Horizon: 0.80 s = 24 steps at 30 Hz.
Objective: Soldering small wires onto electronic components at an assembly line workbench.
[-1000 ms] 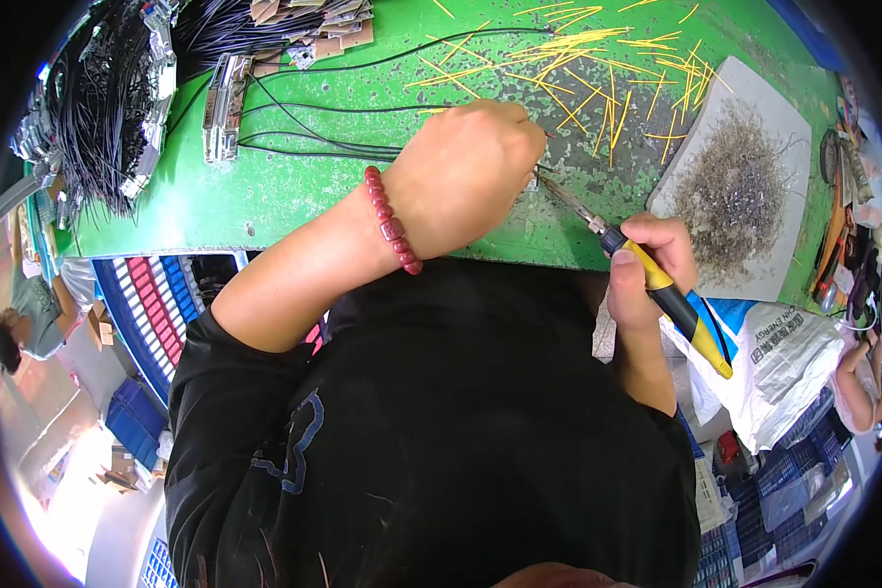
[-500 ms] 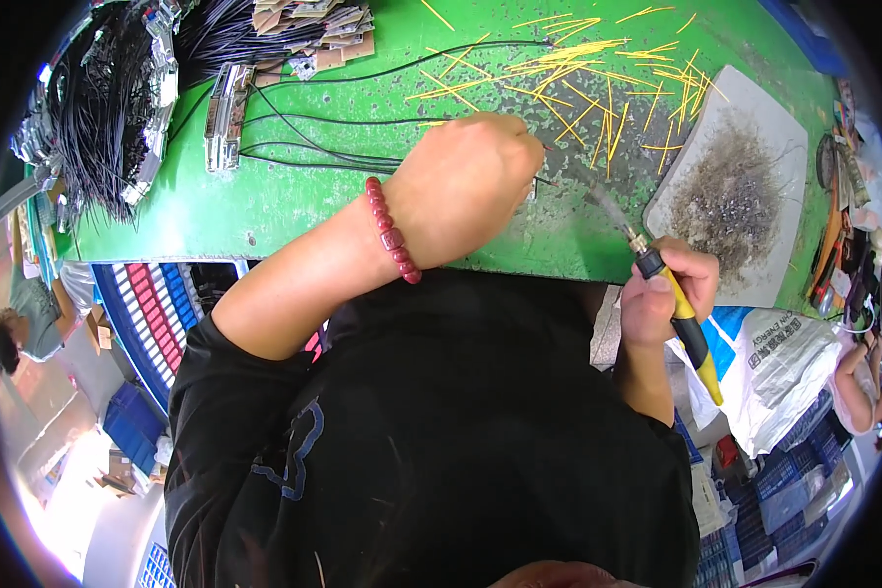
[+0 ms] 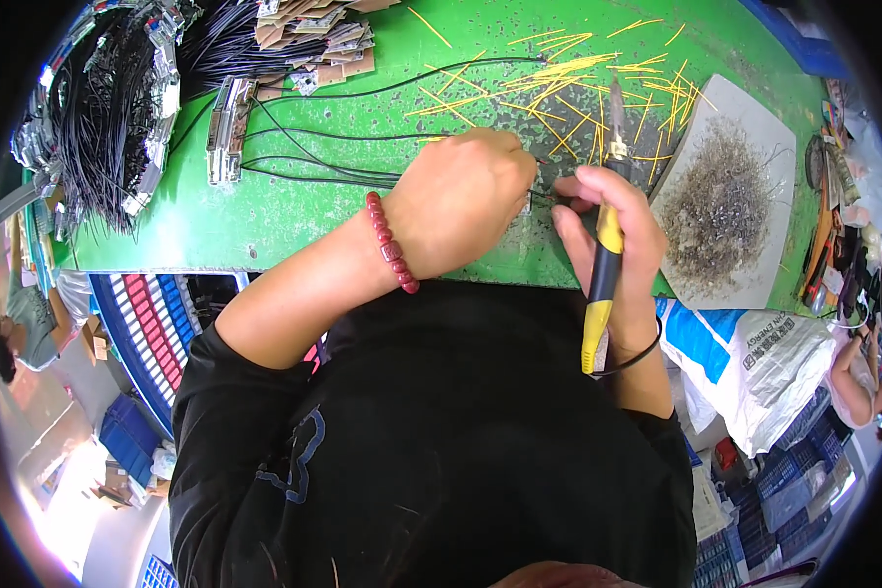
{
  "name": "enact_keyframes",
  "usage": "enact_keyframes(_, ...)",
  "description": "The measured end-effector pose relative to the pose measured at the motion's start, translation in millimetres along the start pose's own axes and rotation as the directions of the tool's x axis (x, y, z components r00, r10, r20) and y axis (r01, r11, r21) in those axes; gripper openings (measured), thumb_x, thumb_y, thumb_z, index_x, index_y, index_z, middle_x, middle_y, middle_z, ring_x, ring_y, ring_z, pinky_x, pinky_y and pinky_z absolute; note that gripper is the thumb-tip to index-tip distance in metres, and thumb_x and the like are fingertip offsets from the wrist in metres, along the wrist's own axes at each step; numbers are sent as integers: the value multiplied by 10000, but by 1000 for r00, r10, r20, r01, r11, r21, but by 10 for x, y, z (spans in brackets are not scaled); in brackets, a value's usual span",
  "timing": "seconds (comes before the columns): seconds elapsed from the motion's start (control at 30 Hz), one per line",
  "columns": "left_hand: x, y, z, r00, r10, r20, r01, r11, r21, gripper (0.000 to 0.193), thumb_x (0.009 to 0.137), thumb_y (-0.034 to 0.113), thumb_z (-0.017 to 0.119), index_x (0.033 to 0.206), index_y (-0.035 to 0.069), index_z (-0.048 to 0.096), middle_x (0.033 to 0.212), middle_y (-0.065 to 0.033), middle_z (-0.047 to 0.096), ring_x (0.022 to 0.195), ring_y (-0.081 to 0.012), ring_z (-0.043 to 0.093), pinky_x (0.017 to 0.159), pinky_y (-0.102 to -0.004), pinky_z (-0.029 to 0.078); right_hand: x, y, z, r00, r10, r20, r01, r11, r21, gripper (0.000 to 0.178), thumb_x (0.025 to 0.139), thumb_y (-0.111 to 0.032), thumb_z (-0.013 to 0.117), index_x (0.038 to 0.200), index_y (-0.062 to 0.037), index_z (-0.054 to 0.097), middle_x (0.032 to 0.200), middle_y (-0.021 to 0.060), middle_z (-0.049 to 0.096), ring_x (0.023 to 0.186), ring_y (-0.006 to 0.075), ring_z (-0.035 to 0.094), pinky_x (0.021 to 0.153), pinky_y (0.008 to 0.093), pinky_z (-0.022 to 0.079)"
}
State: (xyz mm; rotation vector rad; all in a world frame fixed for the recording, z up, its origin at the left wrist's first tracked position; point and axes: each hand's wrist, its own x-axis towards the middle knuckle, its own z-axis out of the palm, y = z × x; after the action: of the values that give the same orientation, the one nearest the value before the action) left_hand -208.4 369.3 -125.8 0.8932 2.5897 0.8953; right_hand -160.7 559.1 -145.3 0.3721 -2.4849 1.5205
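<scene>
There is one left hand [image 3: 468, 196] and one right hand [image 3: 629, 220] near the middle, one red bracelet [image 3: 390, 247], one yellow-and-black tool [image 3: 606, 279], one gray board [image 3: 730, 98] at the right, two other people [image 3: 35, 328] at the side edges, and lots of yellow sticks [image 3: 570, 69] up top, too many to count.

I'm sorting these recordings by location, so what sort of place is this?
Probably an electronics assembly workshop: the right hand holds a yellow-and-black, pen-shaped tool resembling a soldering iron, and bundled thin black cables lie on a worn green worktable.
</scene>
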Motion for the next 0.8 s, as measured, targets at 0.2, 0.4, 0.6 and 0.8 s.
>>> enact_keyframes(0.2,5,0,-19,1000,-1,13,1,1000,-3,94,812,113,632,808,25,598,823,-132,597,832,-349,602,695,-447,499,50,48,103,989,-118,-91,117,993,-13,413,725,120,699,1094,-53,637,792,74,659,648,172,639,601,257,501)
enact_keyframes(0.4,15,-12,-53,998,-14,57,15,1000,-8,97,810,119,641,827,29,607,831,-129,602,841,-349,606,699,-448,499,40,-61,78,999,38,-5,-37,995,91,420,771,151,642,1146,-32,595,770,52,627,649,86,583,587,221,472)
enact_keyframes(0.6,-11,-13,-103,999,-16,29,20,991,-132,90,806,104,637,835,26,604,820,-131,624,804,-346,616,689,-435,500,36,-50,102,997,73,5,-73,989,131,448,781,168,605,1180,-33,565,722,9,555,619,63,526,567,197,424)
enact_keyframes(0.8,2,-20,-96,1000,-13,-26,9,986,-164,66,815,94,618,830,35,591,748,-137,607,731,-357,606,643,-426,484,-25,6,131,996,46,-73,-36,991,125,431,784,130,660,1173,-33,566,803,62,650,672,82,596,614,218,474)
